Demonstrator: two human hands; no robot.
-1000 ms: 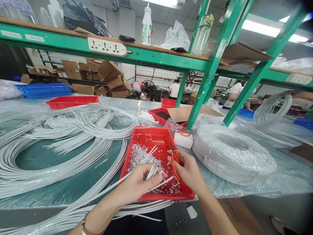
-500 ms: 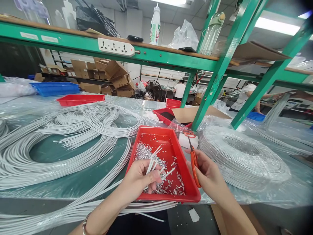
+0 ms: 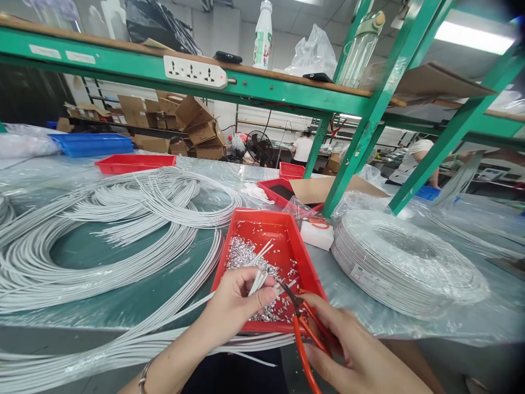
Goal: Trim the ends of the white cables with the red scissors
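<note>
My left hand [image 3: 241, 295] pinches several thin white cables [image 3: 257, 282] over a red tray [image 3: 305, 246], their ends pointing up and to the right. In my right hand [image 3: 348, 339] is a pair of orange-handled scissors [image 3: 303, 328], handles spread apart. The blade tips are at the cable ends beside my left fingertips; whether the blades touch a cable I cannot tell. Small silvery scraps [image 3: 241, 251] lie in the tray, mostly on its left side. A loose bundle of white cables [image 3: 135, 345] runs under my left forearm along the table's front edge.
Coils of white cable [image 3: 102, 268] cover the table's left. A large wrapped cable coil [image 3: 402, 268] sits at right, near a white box [image 3: 318, 234] bearing another orange-handled tool [image 3: 319, 222]. A green post [image 3: 356, 137] rises behind. Further back are a red tray [image 3: 135, 163] and a blue tray [image 3: 94, 145].
My right hand has brought the scissors down and left to the cable ends, turning them and spreading their handles. My left hand has shifted slightly right, still pinching the cables.
</note>
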